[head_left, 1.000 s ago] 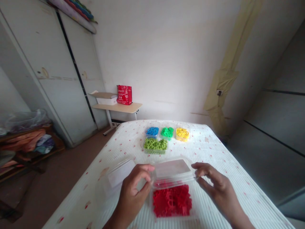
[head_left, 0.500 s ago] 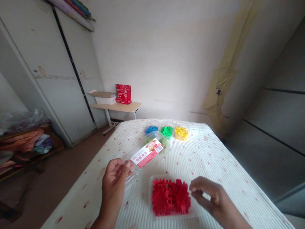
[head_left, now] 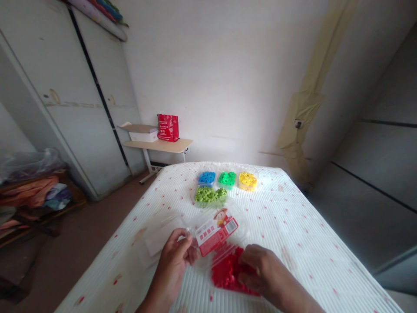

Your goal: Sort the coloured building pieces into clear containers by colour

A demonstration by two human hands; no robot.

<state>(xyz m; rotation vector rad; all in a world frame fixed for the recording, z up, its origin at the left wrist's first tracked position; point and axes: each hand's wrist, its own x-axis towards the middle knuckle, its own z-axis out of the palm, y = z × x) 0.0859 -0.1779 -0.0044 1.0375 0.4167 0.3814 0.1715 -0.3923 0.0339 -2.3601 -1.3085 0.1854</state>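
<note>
My left hand (head_left: 179,254) pinches the edge of a clear plastic lid (head_left: 243,213) with a red-and-white label (head_left: 216,230). The lid is tilted above the table and partly overlaps a clear box of red interlocking plastic pieces (head_left: 224,271). My right hand (head_left: 257,269) is over that box, its fingers curled down among the red pieces. What lies between those fingertips is hidden. Just beyond the lid stands a clear tub of light-green pieces (head_left: 210,195). To the left of my left hand, a clear plastic item with a whitish panel (head_left: 163,239) lies on the table.
Boxes of blue pieces (head_left: 206,177), green pieces (head_left: 227,178) and yellow pieces (head_left: 248,180) line the far end of the table, on a spotted white cloth (head_left: 286,243). Behind stands a small side table (head_left: 172,146) with a red bag (head_left: 168,128) and a white box (head_left: 143,136).
My left hand has brought the lid right and nearer, uncovering the light-green tub and the whitish-panelled plastic item. My right hand has moved left from beside the red box onto its pieces.
</note>
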